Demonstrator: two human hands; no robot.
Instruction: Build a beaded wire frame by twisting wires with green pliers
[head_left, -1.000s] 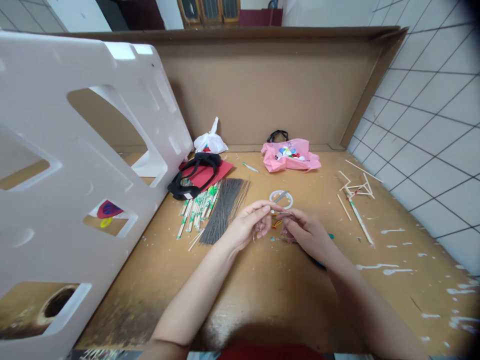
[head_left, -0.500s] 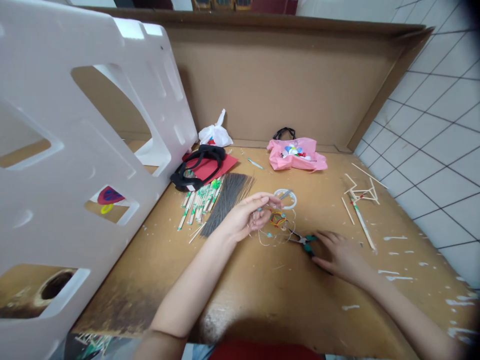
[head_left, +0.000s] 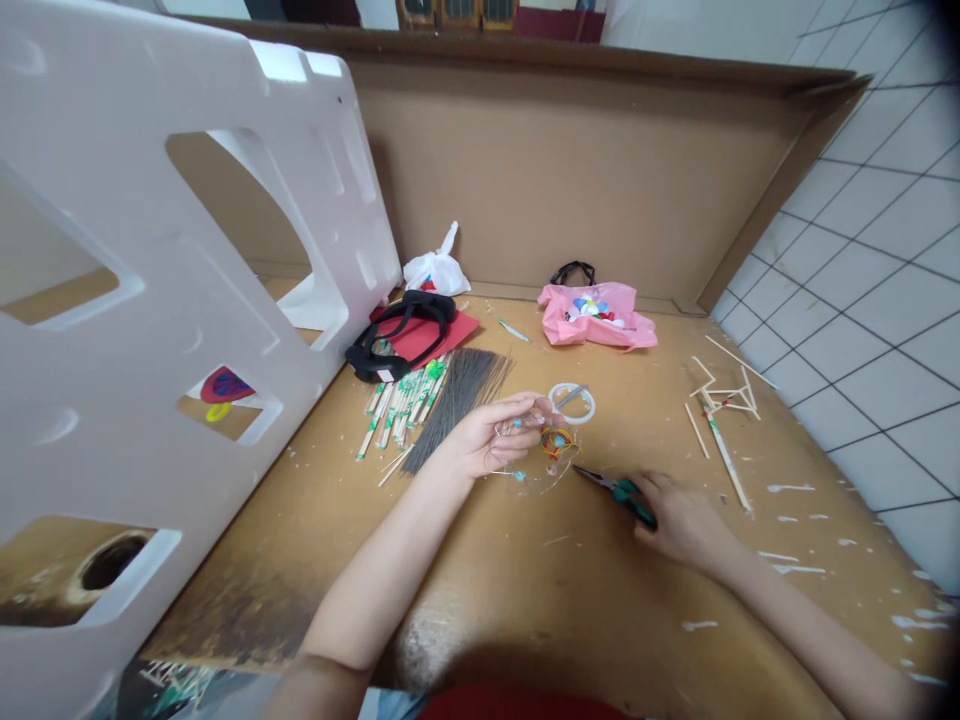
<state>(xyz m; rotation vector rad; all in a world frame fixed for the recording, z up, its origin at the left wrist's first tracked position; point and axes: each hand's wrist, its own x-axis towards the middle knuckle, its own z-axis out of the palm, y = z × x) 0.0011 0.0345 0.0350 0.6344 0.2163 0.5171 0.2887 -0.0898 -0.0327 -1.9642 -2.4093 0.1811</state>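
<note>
- Your left hand (head_left: 499,440) is curled narrow, the fingertips pinching a beaded wire (head_left: 541,462) just above the wooden table (head_left: 525,590).
- The beaded wire is a thin, loose loop carrying small turquoise beads and a knot of red, yellow and blue. It hangs from your fingers and spreads to the right of the hand, near the middle of the table.
- Your right hand (head_left: 679,520) lies low on the table, well to the right of the left one. Its fingers are closed over the green handles of the pliers (head_left: 616,487).
- The grip looks closed, though the palm hides most of the handles. The metal nose of the pliers points left toward the wire without touching it.
- A clear tape ring (head_left: 574,402) lies flat just behind the wire.
- A bundle of thin grey rods (head_left: 459,398) lies beside your left wrist, with green-printed bamboo sticks (head_left: 401,405) to its left.
- A pink plastic bag (head_left: 596,318) sits by the cardboard wall (head_left: 562,170).
- Loose wooden sticks (head_left: 720,405) lie on the right.
- A white plastic panel (head_left: 150,300) leans on the left.
</note>
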